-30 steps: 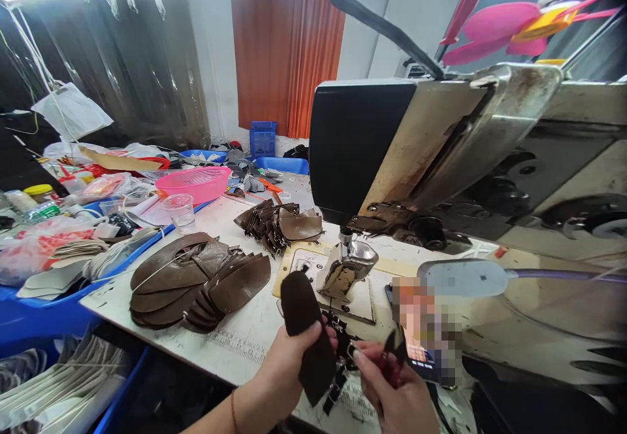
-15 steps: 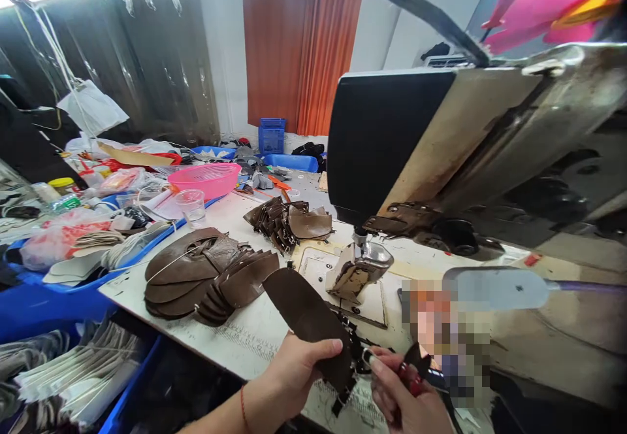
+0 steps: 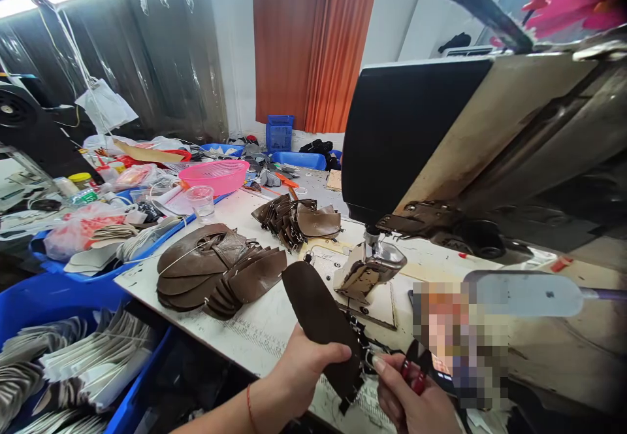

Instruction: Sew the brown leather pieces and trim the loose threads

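A dark brown oval leather piece (image 3: 321, 326) is pinched at its lower end in the closed grip of the left hand (image 3: 298, 382), held above the white surface (image 3: 255, 333) just in front of the sewing machine's metal presser foot (image 3: 368, 270). The leather appears light, soft and floppy, best taken near an edge. The right hand (image 3: 414, 398), right of the piece, is closed on red-handled snips (image 3: 414, 372), fingertips touching a small metal buckle (image 3: 366, 355). Compared with half a second earlier, the piece is raised more steeply.
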`<state>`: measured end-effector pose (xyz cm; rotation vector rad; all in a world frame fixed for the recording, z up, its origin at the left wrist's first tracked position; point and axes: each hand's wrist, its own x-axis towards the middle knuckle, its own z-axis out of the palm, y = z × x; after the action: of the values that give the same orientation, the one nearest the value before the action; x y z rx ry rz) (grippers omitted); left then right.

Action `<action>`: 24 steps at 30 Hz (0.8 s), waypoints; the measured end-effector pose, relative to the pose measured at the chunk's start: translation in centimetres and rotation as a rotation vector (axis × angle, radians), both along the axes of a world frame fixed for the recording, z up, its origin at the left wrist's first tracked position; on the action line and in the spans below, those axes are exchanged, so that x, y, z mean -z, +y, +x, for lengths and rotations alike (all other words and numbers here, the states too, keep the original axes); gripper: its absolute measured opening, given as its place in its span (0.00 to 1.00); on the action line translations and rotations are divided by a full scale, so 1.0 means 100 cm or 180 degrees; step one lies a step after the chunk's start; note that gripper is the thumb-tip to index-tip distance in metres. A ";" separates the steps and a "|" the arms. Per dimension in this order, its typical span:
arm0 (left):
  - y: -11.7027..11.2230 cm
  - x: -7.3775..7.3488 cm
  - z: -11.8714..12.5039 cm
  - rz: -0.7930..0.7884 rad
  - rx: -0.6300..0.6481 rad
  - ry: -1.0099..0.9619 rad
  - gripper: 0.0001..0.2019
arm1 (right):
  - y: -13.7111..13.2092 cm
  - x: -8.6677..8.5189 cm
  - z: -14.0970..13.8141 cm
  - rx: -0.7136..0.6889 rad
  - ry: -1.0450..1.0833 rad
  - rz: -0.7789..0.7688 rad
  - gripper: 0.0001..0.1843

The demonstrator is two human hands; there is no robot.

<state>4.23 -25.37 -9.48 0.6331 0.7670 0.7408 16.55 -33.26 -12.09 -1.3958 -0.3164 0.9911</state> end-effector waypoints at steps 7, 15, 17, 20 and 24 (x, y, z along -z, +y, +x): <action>0.005 0.000 -0.003 -0.0137 -0.0221 0.0041 0.22 | 0.001 -0.006 -0.001 0.0051 0.0051 0.0012 0.26; -0.002 0.001 -0.001 -0.0102 -0.0028 -0.0139 0.20 | 0.002 -0.008 -0.005 0.0023 0.0104 0.0037 0.27; -0.003 0.000 0.000 -0.0077 -0.0028 -0.0132 0.18 | 0.002 -0.009 -0.006 0.0018 0.0102 0.0034 0.27; -0.001 0.000 0.001 0.0024 -0.0018 -0.0123 0.18 | 0.002 -0.011 -0.007 -0.0012 0.0139 0.0035 0.26; 0.001 0.002 0.002 0.0133 0.0000 -0.0201 0.21 | 0.003 -0.013 -0.005 -0.0066 0.0200 0.0051 0.25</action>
<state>4.41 -25.26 -9.72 0.6446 0.6949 0.7751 16.00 -32.91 -10.84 -1.3466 -0.2918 1.0452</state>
